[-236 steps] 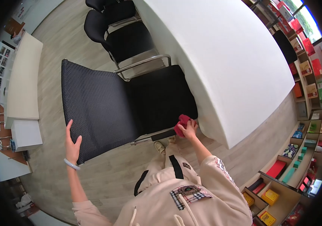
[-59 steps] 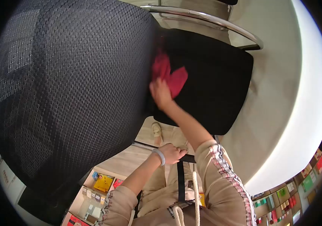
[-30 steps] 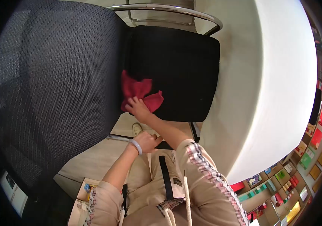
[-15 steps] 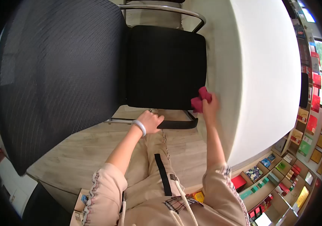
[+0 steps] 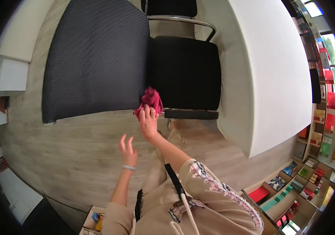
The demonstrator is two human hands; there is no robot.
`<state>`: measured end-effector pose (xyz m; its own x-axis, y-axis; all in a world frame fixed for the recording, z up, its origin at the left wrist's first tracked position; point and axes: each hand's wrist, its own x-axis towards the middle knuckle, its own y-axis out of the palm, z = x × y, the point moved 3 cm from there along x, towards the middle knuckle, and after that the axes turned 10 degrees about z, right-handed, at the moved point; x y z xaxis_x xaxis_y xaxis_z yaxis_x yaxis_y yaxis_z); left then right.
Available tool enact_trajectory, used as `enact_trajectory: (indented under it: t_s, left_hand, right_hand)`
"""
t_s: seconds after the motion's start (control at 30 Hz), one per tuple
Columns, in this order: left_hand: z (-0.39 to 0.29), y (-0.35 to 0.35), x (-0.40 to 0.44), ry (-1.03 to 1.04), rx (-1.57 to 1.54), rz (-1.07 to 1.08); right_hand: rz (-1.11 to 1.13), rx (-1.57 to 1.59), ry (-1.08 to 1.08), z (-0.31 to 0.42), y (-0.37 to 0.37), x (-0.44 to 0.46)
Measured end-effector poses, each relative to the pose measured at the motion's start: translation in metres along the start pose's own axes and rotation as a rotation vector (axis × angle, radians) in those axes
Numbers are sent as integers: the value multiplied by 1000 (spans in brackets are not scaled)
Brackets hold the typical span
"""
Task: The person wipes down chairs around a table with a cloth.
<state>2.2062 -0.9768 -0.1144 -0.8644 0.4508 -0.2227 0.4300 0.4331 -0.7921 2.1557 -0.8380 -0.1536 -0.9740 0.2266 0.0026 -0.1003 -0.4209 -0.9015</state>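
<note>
My right hand point(image 5: 148, 123) is closed around a crumpled dark-pink cloth point(image 5: 151, 100). The cloth lies against the near side of a black chair, where the ribbed backrest point(image 5: 97, 58) meets the seat point(image 5: 185, 74). Part of the armrest point(image 5: 191, 114) is just right of it. Lower and to the left, my left hand point(image 5: 129, 153) hangs in the air with its fingers apart, holding nothing. A pale band point(image 5: 128, 167) circles that wrist.
A white table point(image 5: 277, 78) stands right of the chair, close to the seat's edge. Another black chair point(image 5: 171, 7) is beyond it. Shelves with colourful boxes point(image 5: 289, 188) line the right side. Pale wood-look floor point(image 5: 77, 156) extends below the backrest.
My right hand has carried the cloth left, from the seat's front corner to the backrest joint. My left hand has let go of the armrest and moved down-left. The chair appears turned or shifted.
</note>
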Motion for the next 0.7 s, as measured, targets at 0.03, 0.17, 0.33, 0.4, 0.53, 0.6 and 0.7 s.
enact_trajectory:
  t_s: [0.03, 0.17, 0.33, 0.4, 0.53, 0.6, 0.7]
  left_hand:
    - [14, -9, -11, -15, 11, 2]
    - [58, -12, -59, -121, 12, 20]
    - [64, -1, -76, -176, -84, 84]
    - [59, 5, -75, -147, -108, 90]
    - [43, 14, -72, -94, -234, 138]
    - [38, 17, -66, -40, -297, 159]
    - [23, 19, -55, 13, -371, 189]
  right_hand:
    - [17, -46, -37, -11, -3, 0]
    - [58, -226, -115, -74, -28, -14]
    - [-104, -367, 359, -215, -107, -60]
    - [-110, -287, 435, -232, -110, -64]
    - [-276, -201, 730, -233, -73, -61]
    - [-305, -103, 832, -213, -66, -54]
    - [-121, 30, 778, -181, -75, -50]
